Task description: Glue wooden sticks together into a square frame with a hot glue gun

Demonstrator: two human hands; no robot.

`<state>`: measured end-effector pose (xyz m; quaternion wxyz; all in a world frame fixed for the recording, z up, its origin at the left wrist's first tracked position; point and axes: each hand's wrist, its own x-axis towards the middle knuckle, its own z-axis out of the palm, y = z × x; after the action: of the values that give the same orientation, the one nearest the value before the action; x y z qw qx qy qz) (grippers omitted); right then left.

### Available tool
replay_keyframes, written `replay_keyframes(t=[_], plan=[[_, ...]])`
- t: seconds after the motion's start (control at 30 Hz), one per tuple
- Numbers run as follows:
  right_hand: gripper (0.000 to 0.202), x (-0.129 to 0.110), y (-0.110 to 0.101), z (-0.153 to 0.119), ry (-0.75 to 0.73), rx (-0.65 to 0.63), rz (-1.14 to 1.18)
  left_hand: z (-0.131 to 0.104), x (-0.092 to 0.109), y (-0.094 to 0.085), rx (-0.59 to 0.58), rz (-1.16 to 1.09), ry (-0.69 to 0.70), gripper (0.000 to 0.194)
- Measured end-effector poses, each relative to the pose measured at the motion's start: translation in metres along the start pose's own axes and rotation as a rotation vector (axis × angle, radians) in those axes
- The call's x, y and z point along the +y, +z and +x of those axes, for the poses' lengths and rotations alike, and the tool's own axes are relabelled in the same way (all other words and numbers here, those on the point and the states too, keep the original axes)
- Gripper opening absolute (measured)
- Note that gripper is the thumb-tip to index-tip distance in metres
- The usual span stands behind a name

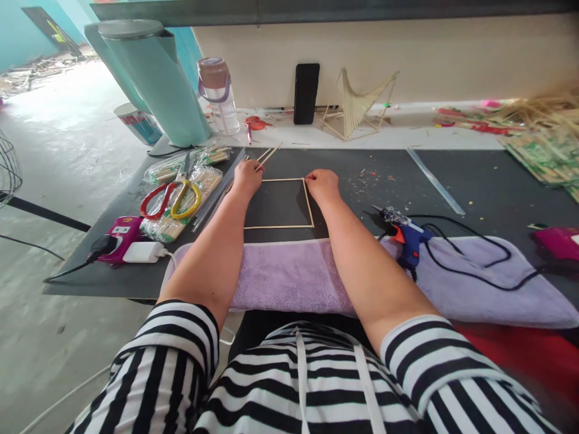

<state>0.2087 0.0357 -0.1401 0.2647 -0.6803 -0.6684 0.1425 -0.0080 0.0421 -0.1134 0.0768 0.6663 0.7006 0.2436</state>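
A rectangle of thin wooden sticks (309, 205) lies flat on the dark tabletop, its left side partly hidden by my left arm. My left hand (246, 179) is closed around a couple of loose wooden sticks (270, 155) that poke out up and to the right, beside the rectangle's far left corner. At the far right corner, my right hand (322, 184) pinches the stick rectangle with thumb and fingertips. A blue glue gun (411, 238) rests to the right, on a purple towel (289, 277) along the near edge.
Scissors (181, 199) lie on plastic-wrapped stick bundles (165, 228) at left, near a pink power socket (121, 238). Behind stand a teal jug (154, 84), a water bottle (221, 96), a phone (306, 93) and a curved stick model (355, 108). More stick packs (543, 150) lie right.
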Motion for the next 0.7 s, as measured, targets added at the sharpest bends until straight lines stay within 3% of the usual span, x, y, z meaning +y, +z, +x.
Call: replay_keyframes(t=[0.3,0.5,0.7], plan=[[0.024,-0.001,-0.002,-0.002,-0.007,0.001,-0.006,0.005,-0.014,0.001,0.070,-0.087,-0.017,0.021],[0.025,-0.001,-0.002,-0.001,-0.012,0.007,-0.018,0.006,-0.022,-0.003,0.230,-0.176,-0.072,0.019],[0.025,-0.001,-0.001,0.000,-0.018,0.007,-0.020,0.008,-0.021,0.001,0.139,-0.137,0.008,0.014]])
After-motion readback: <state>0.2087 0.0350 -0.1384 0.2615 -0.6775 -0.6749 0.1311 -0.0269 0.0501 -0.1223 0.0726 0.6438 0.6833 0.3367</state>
